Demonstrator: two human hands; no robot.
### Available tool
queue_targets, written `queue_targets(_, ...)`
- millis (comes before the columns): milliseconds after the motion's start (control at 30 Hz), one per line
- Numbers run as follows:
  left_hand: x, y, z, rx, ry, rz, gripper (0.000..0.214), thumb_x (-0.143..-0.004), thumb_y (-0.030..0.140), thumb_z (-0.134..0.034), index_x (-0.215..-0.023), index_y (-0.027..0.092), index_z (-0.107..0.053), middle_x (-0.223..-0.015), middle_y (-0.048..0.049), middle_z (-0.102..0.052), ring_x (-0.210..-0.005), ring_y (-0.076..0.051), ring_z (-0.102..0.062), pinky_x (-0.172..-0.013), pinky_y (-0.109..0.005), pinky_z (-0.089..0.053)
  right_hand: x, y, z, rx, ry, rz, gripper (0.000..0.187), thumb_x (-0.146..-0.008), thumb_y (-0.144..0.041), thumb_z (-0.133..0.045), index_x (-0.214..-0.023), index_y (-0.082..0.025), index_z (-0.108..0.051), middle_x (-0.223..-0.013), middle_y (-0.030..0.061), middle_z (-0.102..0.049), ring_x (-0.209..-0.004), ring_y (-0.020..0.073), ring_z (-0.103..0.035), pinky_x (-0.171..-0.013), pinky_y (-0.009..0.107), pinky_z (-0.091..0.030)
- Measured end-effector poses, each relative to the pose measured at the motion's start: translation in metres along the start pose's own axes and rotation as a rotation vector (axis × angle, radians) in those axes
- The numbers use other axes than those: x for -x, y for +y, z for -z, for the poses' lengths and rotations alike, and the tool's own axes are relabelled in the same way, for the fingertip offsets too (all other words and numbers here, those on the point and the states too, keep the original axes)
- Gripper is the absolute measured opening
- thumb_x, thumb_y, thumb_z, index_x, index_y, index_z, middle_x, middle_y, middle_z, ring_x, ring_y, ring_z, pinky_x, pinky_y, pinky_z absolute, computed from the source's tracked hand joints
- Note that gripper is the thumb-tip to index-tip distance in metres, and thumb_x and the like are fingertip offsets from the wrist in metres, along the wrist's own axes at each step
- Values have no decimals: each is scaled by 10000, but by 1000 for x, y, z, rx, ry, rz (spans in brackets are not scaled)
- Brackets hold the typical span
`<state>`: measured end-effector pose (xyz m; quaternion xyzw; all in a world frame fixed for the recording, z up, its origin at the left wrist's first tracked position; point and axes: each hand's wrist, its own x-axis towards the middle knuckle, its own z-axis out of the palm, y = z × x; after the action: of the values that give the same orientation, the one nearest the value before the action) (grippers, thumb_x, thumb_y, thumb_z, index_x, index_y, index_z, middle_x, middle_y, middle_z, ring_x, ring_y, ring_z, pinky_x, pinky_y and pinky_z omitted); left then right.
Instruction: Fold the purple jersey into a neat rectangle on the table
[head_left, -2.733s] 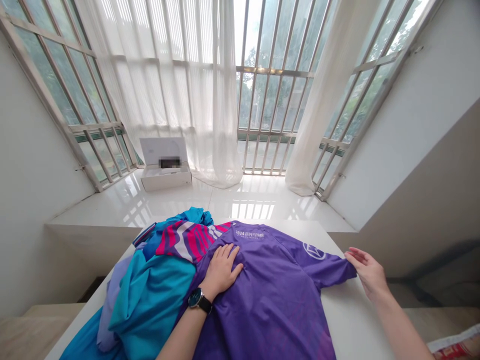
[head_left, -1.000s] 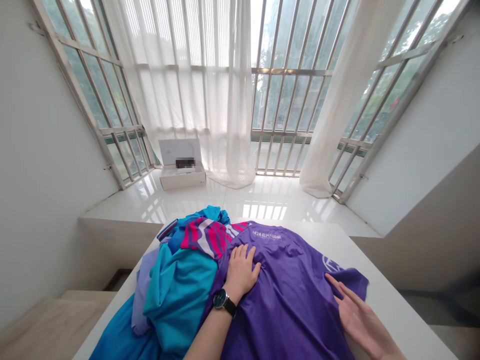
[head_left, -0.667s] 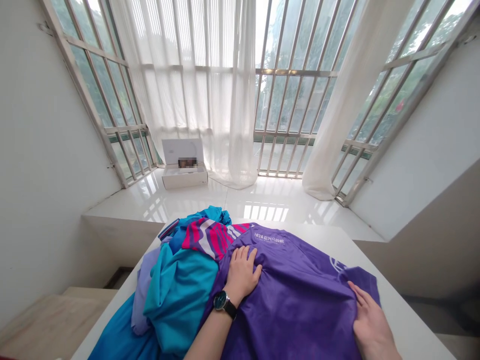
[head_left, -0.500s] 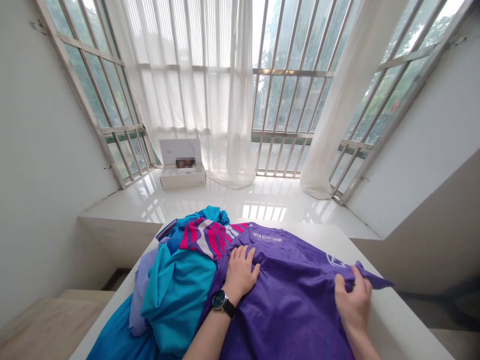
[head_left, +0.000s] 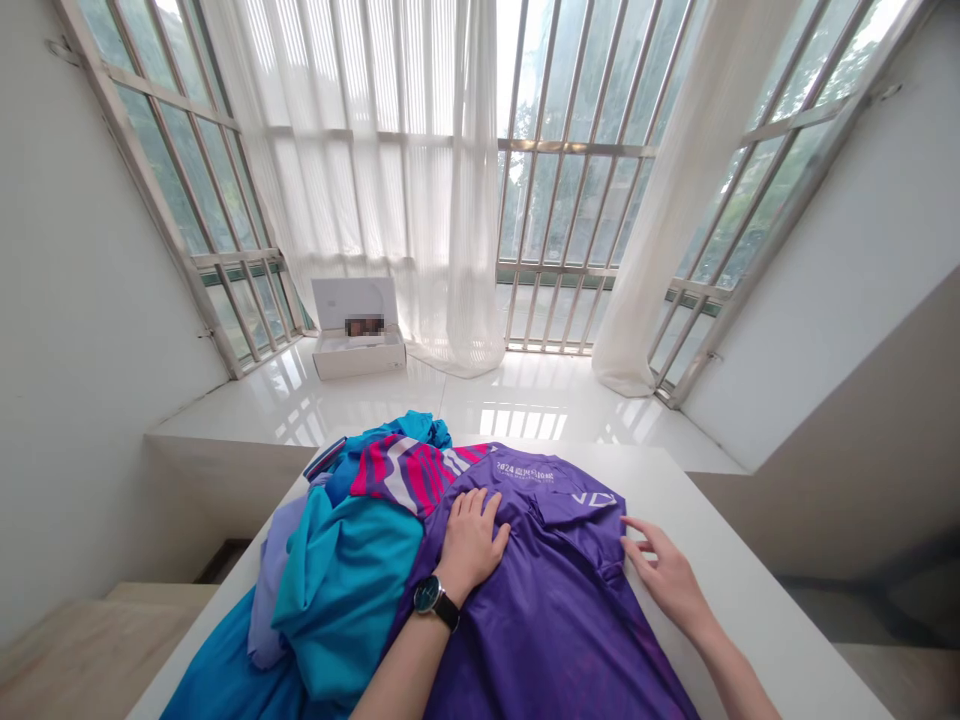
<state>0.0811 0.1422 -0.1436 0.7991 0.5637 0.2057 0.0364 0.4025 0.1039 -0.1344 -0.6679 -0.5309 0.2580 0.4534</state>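
Purple jersey (head_left: 547,590), short-sleeved, synthetic look. White "2024" print nr collar, rest of lettering too small to read; white logo mark further along, on a fold. Lies flat on white counter (head_left: 757,590), R of garment heap, L edge against teal piece. R side turned inward, crease running down from nr logo.

Head view, hands:
L hand (head_left: 471,545): open, palm down, flat on jersey's upper body, fingers spread, no grip. Wristwatch (head_left: 436,602) w/ dark face + black strap on L wrist.
R hand (head_left: 670,585): open, fingers loosely curved, not clenched, holding nothing. Fingertips at jersey's R edge; touching or just beside, can't tell.

Head view, adjacent items on counter:
Teal garment (head_left: 345,580): crumpled, just L of L hand.
Striped garment (head_left: 405,475): pink, white + purple, bunched beyond jersey's collar.
Lavender garment (head_left: 274,590): folds showing at heap's L side.
Bright blue garment (head_left: 225,670): at heap's near L, by counter edge.

Head view, background:
White box (head_left: 358,345): open, lid upright, on glossy white tiled ledge (head_left: 510,400) beyond counter; contents blurred.
Sheer white curtains (head_left: 465,200) hang over barred windows (head_left: 577,250), metal frames, green foliage outside.
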Motion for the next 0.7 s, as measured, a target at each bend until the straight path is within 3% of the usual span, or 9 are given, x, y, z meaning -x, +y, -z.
queue_targets(67,0,0,1,-2,-5,-2,488,-973,428,-485,-1412,219,-531,-1434,-113,-545,-1334,-298,-465,-1158,-501,-319,-22,5,4,13,42,-36,478,-631,-501,-723,-1033,-242,-709,-1171,71,-684,-759,190,-668,-649,324,-575)
queue_targets(200,0,1,3,-9,-13,-2,489,-970,417,-493,-1414,217,-530,-1440,-113,-542,-1337,-297,-464,-1161,-494,-316,-60,5,5,28,-15,-53,493,-623,-452,-701,-1064,-233,-686,-1200,77,-688,-601,126,-599,-620,318,-544)
queue_targets(400,0,1,4,-4,-27,12,493,-971,437,-482,-1419,236,-523,-1451,-103,-532,-1350,-304,-449,-1164,-507,-308,-85,7,-1,60,-144,-14,466,-592,-428,-746,-1030,-269,-729,-865,-28,-750,-454,85,-419,-548,288,-456)
queue_targets(600,-1,1,4,-3,-37,21,492,-975,442,-477,-1422,241,-518,-1452,-103,-531,-1351,-301,-447,-1166,-505,-304,-100,17,0,151,-246,68,234,-593,-438,-759,-739,-256,-769,-654,-22,-695,-561,151,-528,-618,300,-451)
queue_targets(700,-1,1,3,-6,-33,21,488,-971,436,-488,-1419,246,-518,-1452,-100,-531,-1349,-295,-449,-1165,-499,-306,-113,19,-2,199,-216,100,200,-635,-448,-724,-646,-248,-731,-683,4,-708,-626,184,-582,-679,320,-468)
